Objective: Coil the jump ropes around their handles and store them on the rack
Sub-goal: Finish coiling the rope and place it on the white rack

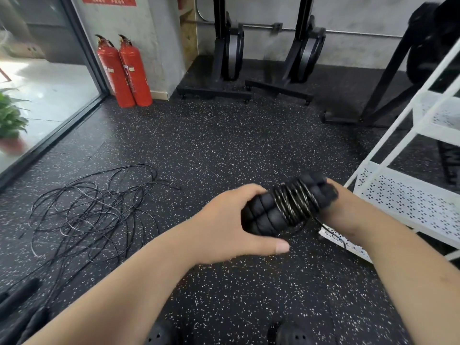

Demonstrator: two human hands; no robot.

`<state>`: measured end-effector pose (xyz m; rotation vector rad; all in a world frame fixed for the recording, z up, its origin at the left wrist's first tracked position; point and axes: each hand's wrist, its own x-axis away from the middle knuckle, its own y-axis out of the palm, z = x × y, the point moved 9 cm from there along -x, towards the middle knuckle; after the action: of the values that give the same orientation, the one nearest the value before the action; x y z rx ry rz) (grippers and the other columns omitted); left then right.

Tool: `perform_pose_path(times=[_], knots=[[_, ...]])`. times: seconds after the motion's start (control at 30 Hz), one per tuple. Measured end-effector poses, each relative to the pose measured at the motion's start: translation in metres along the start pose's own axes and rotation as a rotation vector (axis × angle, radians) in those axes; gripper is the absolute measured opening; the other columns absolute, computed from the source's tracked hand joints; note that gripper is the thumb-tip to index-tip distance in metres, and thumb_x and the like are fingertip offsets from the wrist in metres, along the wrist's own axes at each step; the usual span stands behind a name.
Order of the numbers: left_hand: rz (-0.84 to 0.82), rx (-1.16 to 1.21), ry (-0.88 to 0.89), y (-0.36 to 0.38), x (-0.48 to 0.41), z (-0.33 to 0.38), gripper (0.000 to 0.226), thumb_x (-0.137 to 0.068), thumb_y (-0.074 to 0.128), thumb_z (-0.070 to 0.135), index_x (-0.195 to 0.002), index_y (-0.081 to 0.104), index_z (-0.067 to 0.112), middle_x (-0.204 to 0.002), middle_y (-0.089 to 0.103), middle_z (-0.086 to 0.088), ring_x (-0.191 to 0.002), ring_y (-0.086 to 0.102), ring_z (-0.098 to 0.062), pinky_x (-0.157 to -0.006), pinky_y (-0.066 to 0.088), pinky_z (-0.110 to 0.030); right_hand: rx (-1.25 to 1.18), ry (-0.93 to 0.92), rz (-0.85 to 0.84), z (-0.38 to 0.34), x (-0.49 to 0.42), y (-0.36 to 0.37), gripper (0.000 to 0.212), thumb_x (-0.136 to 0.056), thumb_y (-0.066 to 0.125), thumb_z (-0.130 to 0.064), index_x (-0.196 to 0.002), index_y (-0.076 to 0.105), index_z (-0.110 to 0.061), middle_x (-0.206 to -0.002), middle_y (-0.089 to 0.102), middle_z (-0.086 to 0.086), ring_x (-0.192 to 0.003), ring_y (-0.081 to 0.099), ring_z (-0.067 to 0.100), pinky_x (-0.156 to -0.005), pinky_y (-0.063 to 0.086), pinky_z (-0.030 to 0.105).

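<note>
Grips 2 handles point(261, 220) side by side above the floor, just beside the rack point(408, 195). Clasps one end with left hand point(231, 220), thumb beneath, and wraps right hand point(348, 210) round the other end, fingers mostly hidden. Has rope point(296, 202) wound tight about their middle, short tail hanging by the right wrist. Has more ropes point(92, 207) lying tangled on the floor to the left.

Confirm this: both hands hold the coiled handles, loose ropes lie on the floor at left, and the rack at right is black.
One error: the head view shows the rack is white, not black. The left hand and right hand hold the coiled handles, and loose ropes lie at left.
</note>
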<state>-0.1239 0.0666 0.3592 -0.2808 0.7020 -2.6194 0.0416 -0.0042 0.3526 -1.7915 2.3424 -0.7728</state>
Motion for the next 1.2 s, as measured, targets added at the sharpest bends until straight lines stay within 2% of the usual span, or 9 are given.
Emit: perform_pose_path(times=[0.03, 0.1, 0.2, 0.37, 0.5, 0.63, 0.77, 0.97, 1.2], knots=[[0.023, 0.044, -0.012, -0.002, -0.002, -0.002, 0.059, -0.073, 0.095, 0.046, -0.121, 0.061, 0.044, -0.113, 0.073, 0.016, -0.106, 0.07, -0.005, -0.099, 0.059, -0.041, 0.016, 0.029, 0.06, 0.002, 0.0, 0.0, 0.037, -0.107, 0.046, 0.003, -0.081, 0.066, -0.015, -0.059, 0.069, -0.011, -0.064, 0.062, 0.005, -0.063, 0.051, 0.018], [0.1, 0.108, -0.047, -0.006, -0.005, -0.011, 0.055, -0.076, 0.093, 0.039, -0.12, 0.061, 0.04, -0.113, 0.076, 0.015, -0.107, 0.073, -0.008, -0.101, 0.059, -0.045, 0.052, 0.061, 0.106, 0.009, -0.005, 0.006, 0.031, -0.106, 0.05, -0.004, -0.08, 0.064, -0.011, -0.057, 0.066, -0.006, -0.06, 0.058, 0.012, -0.061, 0.048, 0.028], [0.236, 0.155, -0.11, -0.015, -0.01, -0.025, 0.055, -0.077, 0.093, 0.036, -0.12, 0.059, 0.037, -0.11, 0.078, 0.016, -0.102, 0.074, -0.005, -0.098, 0.06, -0.04, 0.19, 0.021, 0.137, 0.01, -0.016, 0.018, 0.038, -0.11, 0.051, -0.021, -0.073, 0.06, -0.015, -0.055, 0.058, -0.002, -0.052, 0.048, 0.016, -0.054, 0.033, 0.032], [0.458, 0.201, -0.277, -0.038, -0.007, -0.052, 0.053, -0.079, 0.092, 0.037, -0.119, 0.057, 0.033, -0.106, 0.076, 0.015, -0.094, 0.072, -0.003, -0.089, 0.058, -0.031, 0.432, -0.064, 0.029, -0.003, -0.016, 0.045, 0.036, -0.113, 0.045, -0.036, -0.083, 0.065, -0.034, -0.067, 0.07, -0.003, -0.049, 0.055, 0.002, -0.049, 0.039, 0.022], [0.537, 0.066, -0.374, -0.055, -0.003, -0.073, 0.05, -0.077, 0.091, 0.046, -0.113, 0.06, 0.031, -0.103, 0.073, 0.012, -0.091, 0.069, -0.009, -0.076, 0.055, -0.031, 0.605, -0.094, 0.076, -0.014, -0.005, 0.055, 0.023, -0.111, 0.049, -0.042, -0.102, 0.067, -0.03, -0.073, 0.068, -0.005, -0.061, 0.061, 0.009, -0.059, 0.048, 0.033], [0.46, -0.18, -0.395, -0.06, -0.003, -0.076, 0.041, -0.077, 0.09, 0.046, -0.104, 0.065, 0.029, -0.091, 0.067, 0.009, -0.078, 0.062, -0.01, -0.059, 0.041, -0.026, 0.93, -0.187, 0.228, -0.044, 0.01, 0.05, 0.026, -0.109, 0.046, -0.052, -0.107, 0.066, -0.036, -0.08, 0.063, -0.014, -0.072, 0.059, 0.007, -0.066, 0.054, 0.036], [0.302, -0.397, -0.321, -0.045, -0.009, -0.067, 0.04, -0.075, 0.088, 0.039, -0.109, 0.068, 0.028, -0.09, 0.068, 0.009, -0.082, 0.065, -0.016, -0.07, 0.054, -0.032, 1.024, -0.278, 0.272, -0.06, 0.014, 0.049, 0.027, -0.103, 0.051, -0.059, -0.108, 0.071, -0.042, -0.09, 0.067, -0.018, -0.081, 0.061, 0.007, -0.068, 0.056, 0.033], [0.035, -0.436, -0.227, -0.01, -0.009, -0.064, 0.045, -0.071, 0.09, 0.039, -0.11, 0.067, 0.04, -0.093, 0.069, 0.013, -0.089, 0.067, -0.016, -0.081, 0.06, -0.038, 0.898, -0.232, 0.227, -0.054, 0.008, 0.036, 0.024, -0.088, 0.068, -0.07, -0.097, 0.074, -0.049, -0.076, 0.067, -0.02, -0.076, 0.061, 0.002, -0.069, 0.055, 0.034], [-0.121, -0.499, -0.06, 0.013, -0.005, -0.043, 0.039, -0.076, 0.088, 0.035, -0.092, 0.052, 0.039, -0.096, 0.057, 0.015, -0.095, 0.052, -0.011, -0.08, 0.042, -0.033, 0.613, -0.115, 0.037, -0.025, -0.008, 0.029, 0.02, -0.073, 0.09, -0.059, -0.081, 0.078, -0.045, -0.07, 0.068, -0.02, -0.067, 0.063, 0.001, -0.062, 0.043, 0.023]])
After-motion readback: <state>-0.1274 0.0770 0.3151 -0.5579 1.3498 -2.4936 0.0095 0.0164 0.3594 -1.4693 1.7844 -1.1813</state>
